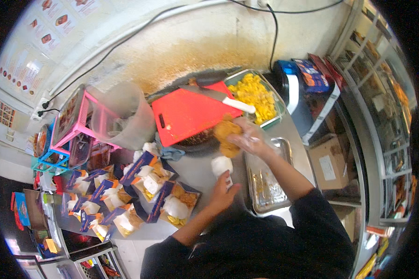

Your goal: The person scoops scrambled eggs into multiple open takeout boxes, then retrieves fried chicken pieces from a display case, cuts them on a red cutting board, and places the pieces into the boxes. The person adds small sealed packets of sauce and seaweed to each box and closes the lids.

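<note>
In the head view, the right hand [250, 139], in a thin clear glove, is closed around golden fried pieces [227, 132]; fingers and thumb clamp them from the right side. These pieces are held near the lower right corner of the red cutting board [186, 114]. The left hand [222, 196] has its fingertips at the lower edge of a white rounded mound [222, 166], just below the pieces; whether it grips the mound or only touches it, one cannot tell.

For good handling, the right hand should probably press lightly and evenly, because the crust looks rough and could break. The left fingers would do well to support the mound from below, without squeezing its soft-looking shape.

The board is flat and smooth, with a dark slot. On it lies a knife with a broad metal blade and a white handle [239, 103]. The shallow metal tray [260, 162] shines and has crumbs inside. At left, open dark-blue card boxes [159, 204] with folded, angular walls hold similar white mounds, yellow pieces and brown crusted ones.
</note>
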Motion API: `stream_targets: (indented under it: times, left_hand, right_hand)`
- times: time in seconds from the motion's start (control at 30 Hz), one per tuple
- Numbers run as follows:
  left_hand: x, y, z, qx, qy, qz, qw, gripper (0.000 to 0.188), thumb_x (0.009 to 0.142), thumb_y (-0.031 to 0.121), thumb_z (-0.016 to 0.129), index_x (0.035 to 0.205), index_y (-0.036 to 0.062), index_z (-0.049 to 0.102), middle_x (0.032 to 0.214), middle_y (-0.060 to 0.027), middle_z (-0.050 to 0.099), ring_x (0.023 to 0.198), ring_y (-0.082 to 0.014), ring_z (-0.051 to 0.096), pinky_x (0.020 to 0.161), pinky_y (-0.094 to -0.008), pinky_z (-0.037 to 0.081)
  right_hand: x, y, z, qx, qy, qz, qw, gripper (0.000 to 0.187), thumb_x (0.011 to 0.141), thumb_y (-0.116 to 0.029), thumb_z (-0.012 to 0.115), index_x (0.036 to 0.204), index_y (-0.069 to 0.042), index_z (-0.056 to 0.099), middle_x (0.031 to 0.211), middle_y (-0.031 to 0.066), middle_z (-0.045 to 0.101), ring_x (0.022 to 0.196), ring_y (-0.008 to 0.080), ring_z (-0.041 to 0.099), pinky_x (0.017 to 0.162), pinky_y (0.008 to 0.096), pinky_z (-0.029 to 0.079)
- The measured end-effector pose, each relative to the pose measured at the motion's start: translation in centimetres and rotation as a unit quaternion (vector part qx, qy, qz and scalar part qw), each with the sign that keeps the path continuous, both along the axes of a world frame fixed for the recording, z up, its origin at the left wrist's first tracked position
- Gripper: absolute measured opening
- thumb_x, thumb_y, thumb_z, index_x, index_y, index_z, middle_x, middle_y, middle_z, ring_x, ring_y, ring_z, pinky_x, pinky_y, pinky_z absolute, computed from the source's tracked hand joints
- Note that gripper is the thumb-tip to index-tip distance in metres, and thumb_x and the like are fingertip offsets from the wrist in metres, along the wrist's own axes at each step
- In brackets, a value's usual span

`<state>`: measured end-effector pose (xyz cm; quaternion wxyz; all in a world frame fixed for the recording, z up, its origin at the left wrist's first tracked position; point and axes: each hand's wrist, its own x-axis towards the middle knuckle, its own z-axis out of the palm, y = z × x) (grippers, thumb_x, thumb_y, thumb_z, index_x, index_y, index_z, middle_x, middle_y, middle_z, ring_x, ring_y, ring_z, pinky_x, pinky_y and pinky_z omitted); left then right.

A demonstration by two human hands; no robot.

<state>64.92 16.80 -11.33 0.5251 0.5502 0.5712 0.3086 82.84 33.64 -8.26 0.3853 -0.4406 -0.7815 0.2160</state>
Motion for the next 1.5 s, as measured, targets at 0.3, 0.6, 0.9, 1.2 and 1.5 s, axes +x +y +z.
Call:
stream_targets:
  times: [0.3,0.6,0.9,1.2,1.5]
  left_hand:
    - [-14.3,18.2,9.4,0.168,0.512,0.010,0.842,0.063,0.077,0.047,0.072,0.118,0.0006,0.059,0.111,-0.0204,0.057,0.099,-0.0360,0.060,0.085,-0.0449,0.049]
    - [-13.4,24.5,6.2,-0.009,0.570,-0.085,0.817,0.102,0.060,0.078,0.066,0.125,-0.0004,0.058,0.132,-0.0245,0.050,0.114,-0.0371,0.055,0.095,-0.0459,0.046]
    - [-16.3,27.2,4.8,0.079,0.459,-0.095,0.880,0.077,0.060,0.056,0.079,0.115,0.0043,0.064,0.125,-0.0216,0.054,0.117,-0.0371,0.050,0.101,-0.0463,0.041]
    - [-16.9,28.1,3.5,0.074,0.465,-0.104,0.876,0.076,0.060,0.058,0.079,0.108,0.0015,0.065,0.119,-0.0246,0.056,0.112,-0.0411,0.053,0.100,-0.0464,0.041]
    - [-18.6,28.8,3.6,0.104,0.409,-0.183,0.888,0.071,0.056,0.052,0.080,0.108,0.0063,0.067,0.117,-0.0233,0.057,0.114,-0.0434,0.050,0.100,-0.0478,0.041]
  right_hand:
    - [-15.8,12.4,-0.8,-0.153,-0.064,0.023,0.986,0.052,0.085,-0.051,0.062,0.107,-0.004,0.066,0.108,0.0224,0.063,0.098,0.0355,0.061,0.087,0.0464,0.046]
    - [-11.7,12.4,0.7,-0.177,-0.307,0.067,0.933,0.043,0.088,-0.045,0.059,0.104,-0.006,0.066,0.091,0.0244,0.063,0.092,0.0375,0.061,0.080,0.0461,0.048]
    - [-2.2,16.0,0.1,-0.107,-0.275,-0.026,0.955,0.033,0.084,-0.024,0.061,0.113,-0.008,0.060,0.093,0.0244,0.064,0.090,0.0381,0.064,0.079,0.0464,0.051]
    - [-6.9,13.6,3.6,-0.324,-0.123,-0.008,0.938,0.031,0.090,-0.033,0.058,0.090,-0.002,0.066,0.076,0.0177,0.068,0.069,0.0284,0.069,0.061,0.0400,0.055]
    - [-9.3,10.0,2.3,-0.408,-0.101,0.035,0.907,0.028,0.094,-0.029,0.051,0.097,-0.003,0.060,0.072,0.0168,0.067,0.064,0.0286,0.069,0.058,0.0396,0.054]
